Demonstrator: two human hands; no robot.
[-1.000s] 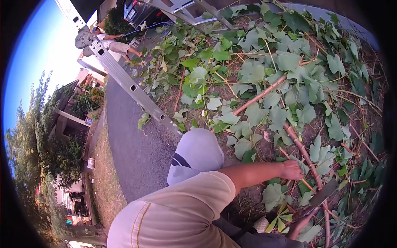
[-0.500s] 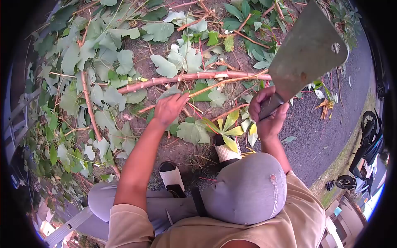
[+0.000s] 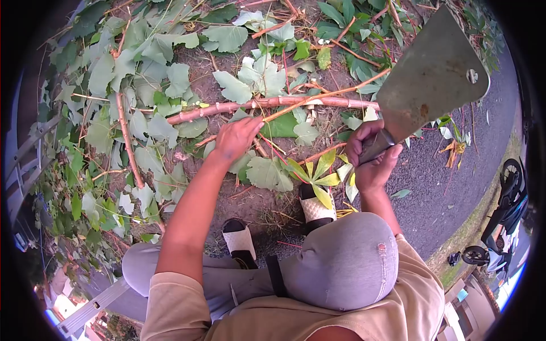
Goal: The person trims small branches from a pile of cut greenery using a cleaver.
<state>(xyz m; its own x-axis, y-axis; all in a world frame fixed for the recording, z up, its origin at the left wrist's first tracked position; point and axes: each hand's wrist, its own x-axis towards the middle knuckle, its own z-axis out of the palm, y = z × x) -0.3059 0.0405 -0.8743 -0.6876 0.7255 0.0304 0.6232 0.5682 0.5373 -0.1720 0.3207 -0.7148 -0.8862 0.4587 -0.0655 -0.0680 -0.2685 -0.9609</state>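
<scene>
My left hand [image 3: 239,138] is closed on a thin orange-brown stick [image 3: 318,95], which slants up to the right across a thicker reddish branch [image 3: 227,107]. My right hand [image 3: 372,152] is wrapped round the handle of a cleaver [image 3: 435,77]. The cleaver's broad, stained blade points up and to the right, above the ground, with a hole near its outer corner. Below the blade, a sprig of yellow-green leaves [image 3: 322,175] lies near my right hand.
Cut branches and large green leaves [image 3: 165,79] cover the soil at left and top. Grey asphalt [image 3: 432,187] lies at right, with a parked two-wheeler [image 3: 503,216] beyond. A metal ladder [image 3: 94,307] is at lower left. My slippers [image 3: 240,238] rest below the branches.
The thin stick's far end has swung upward, away from the thick branch. The cleaver and my right hand appear slightly farther right in view.
</scene>
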